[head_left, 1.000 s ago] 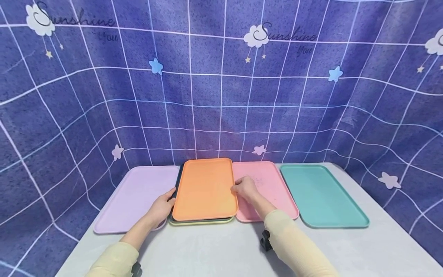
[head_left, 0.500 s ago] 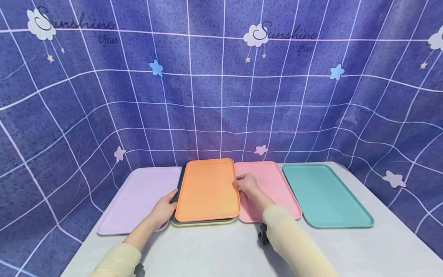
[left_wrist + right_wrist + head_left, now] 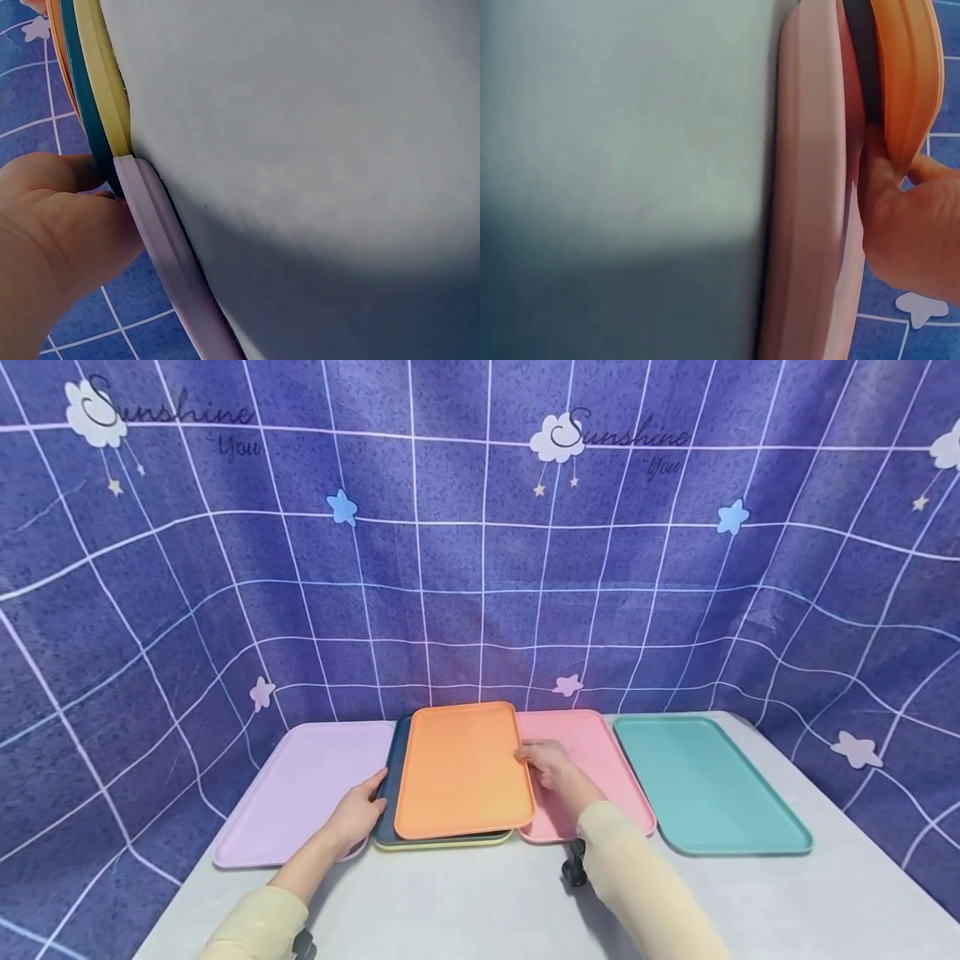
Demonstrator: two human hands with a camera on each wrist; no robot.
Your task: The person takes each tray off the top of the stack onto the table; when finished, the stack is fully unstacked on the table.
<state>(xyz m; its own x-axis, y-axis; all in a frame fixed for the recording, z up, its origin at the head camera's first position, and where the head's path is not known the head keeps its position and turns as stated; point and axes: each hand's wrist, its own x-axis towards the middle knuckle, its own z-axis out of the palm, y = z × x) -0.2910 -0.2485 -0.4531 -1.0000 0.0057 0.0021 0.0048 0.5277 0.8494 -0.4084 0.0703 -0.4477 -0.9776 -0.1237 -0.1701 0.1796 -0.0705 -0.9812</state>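
In the head view, an orange tray (image 3: 465, 768) lies over a dark blue tray (image 3: 399, 777), shifted right so that its right side overhangs a pink tray (image 3: 592, 777). A yellow tray (image 3: 442, 845) shows as a thin rim at the bottom of the stack. My right hand (image 3: 553, 764) pinches the orange tray's right edge; the right wrist view has the thumb below its rim (image 3: 907, 82). My left hand (image 3: 358, 814) rests its fingertips against the dark blue tray's left rim, above a lilac tray (image 3: 300, 793). Some left fingertips are hidden in the left wrist view.
A green tray (image 3: 712, 785) lies right of the pink one. All the trays are on a light grey table (image 3: 450, 910), whose front part runs toward me. A blue curtain (image 3: 480, 568) with a grid print hangs behind and at both sides.
My right hand has drawn the orange tray to the right, and more of the dark blue tray shows at its left. My left hand has stayed at the stack's left rim.
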